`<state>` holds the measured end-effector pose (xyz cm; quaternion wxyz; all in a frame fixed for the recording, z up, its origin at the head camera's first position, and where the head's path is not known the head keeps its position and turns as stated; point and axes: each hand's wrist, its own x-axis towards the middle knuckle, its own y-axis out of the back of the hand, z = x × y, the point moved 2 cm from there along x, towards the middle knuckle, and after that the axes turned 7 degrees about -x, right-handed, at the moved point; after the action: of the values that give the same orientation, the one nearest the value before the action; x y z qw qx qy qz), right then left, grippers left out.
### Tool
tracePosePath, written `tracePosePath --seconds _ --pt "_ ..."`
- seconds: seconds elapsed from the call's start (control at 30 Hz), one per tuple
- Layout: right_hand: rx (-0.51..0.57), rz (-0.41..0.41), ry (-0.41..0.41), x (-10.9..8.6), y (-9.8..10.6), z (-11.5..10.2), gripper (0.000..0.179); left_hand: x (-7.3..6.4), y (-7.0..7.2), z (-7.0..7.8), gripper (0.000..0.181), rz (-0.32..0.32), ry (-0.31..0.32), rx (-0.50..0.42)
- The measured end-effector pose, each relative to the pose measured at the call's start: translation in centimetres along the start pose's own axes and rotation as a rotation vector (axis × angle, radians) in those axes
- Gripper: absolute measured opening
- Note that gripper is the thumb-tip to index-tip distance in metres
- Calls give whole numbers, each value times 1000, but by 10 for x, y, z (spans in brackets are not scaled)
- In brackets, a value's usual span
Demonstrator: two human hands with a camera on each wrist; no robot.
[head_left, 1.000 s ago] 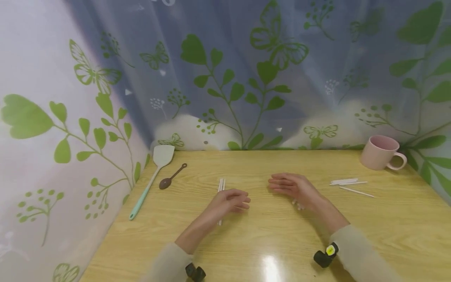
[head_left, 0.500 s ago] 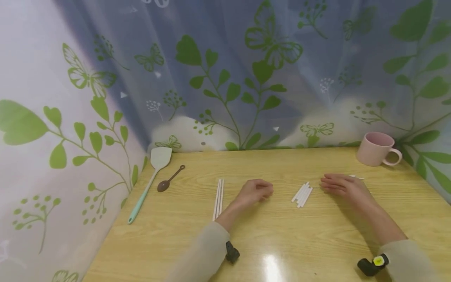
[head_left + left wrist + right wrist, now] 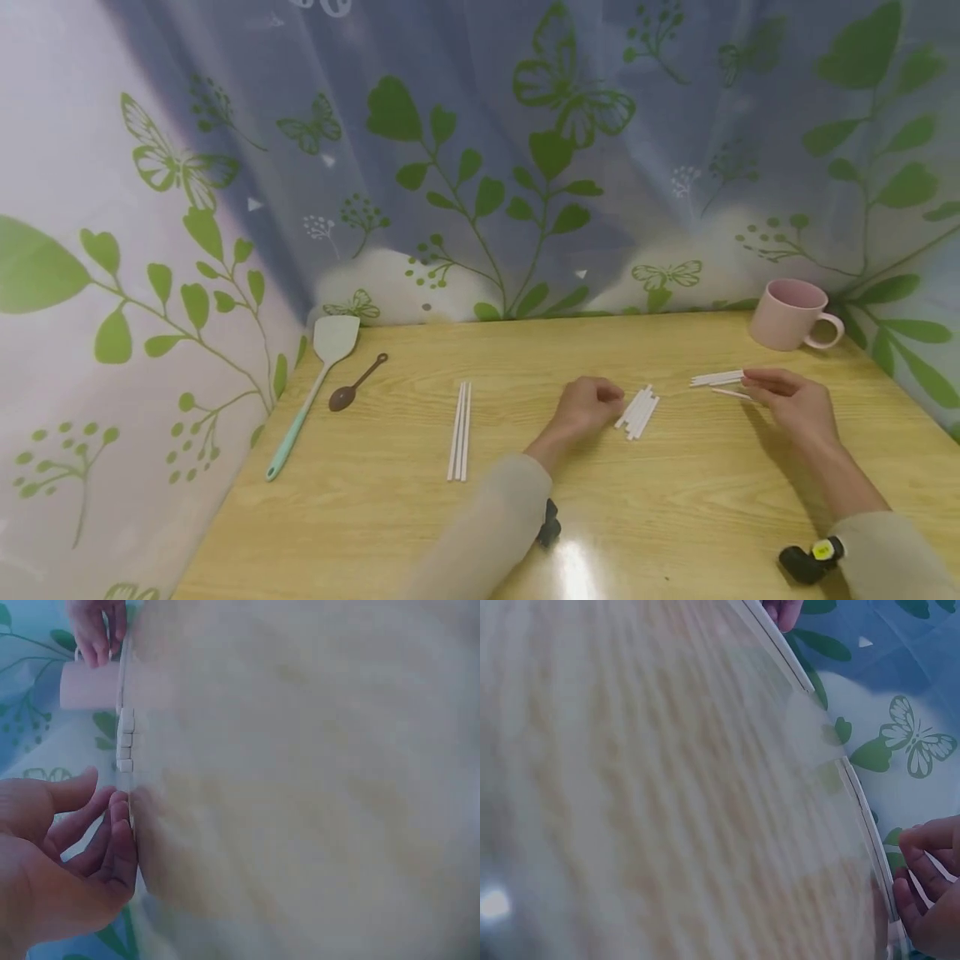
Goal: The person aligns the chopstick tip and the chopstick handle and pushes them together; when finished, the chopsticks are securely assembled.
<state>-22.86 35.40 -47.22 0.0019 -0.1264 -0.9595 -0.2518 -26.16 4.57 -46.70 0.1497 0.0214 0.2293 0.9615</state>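
Note:
Just left of a slanted pile of short white sticks point(image 3: 637, 412) is my left hand point(image 3: 588, 408), its fingers bent and fingertips at the pile's edge. In the left wrist view, that hand point(image 3: 67, 855) has its thumb apart from the fingers, with the square stick ends point(image 3: 126, 741) beyond the fingertips. My right hand point(image 3: 798, 404) reaches over the right ends of a second group of white sticks point(image 3: 716, 379), hiding them. A single stick point(image 3: 729, 394) lies just in front of that group. The right wrist view shows the right hand's fingers point(image 3: 926, 836) loosely bent beside the stick row point(image 3: 870, 832).
Three longer white sticks point(image 3: 459, 432) lie side by side left of my left hand. A brown spoon point(image 3: 343, 397) and a spatula point(image 3: 336, 337) with a mint handle lie at the left. A pink mug point(image 3: 787, 315) stands at the back right, near the patterned curtain point(image 3: 480, 167).
My left hand has moved right, from over the three longer sticks to the pile. My right hand has left the pile and moved right to the other stick group, its fingertips now at the sticks.

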Motion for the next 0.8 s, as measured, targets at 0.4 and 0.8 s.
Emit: tracePosePath --seconds 0.4,0.8 --pt "-206 46 -61 9 4 12 34 13 -4 2 8 26 8 89" --pt "-435 48 -64 6 7 14 36 16 2 -3 8 18 -40 144"
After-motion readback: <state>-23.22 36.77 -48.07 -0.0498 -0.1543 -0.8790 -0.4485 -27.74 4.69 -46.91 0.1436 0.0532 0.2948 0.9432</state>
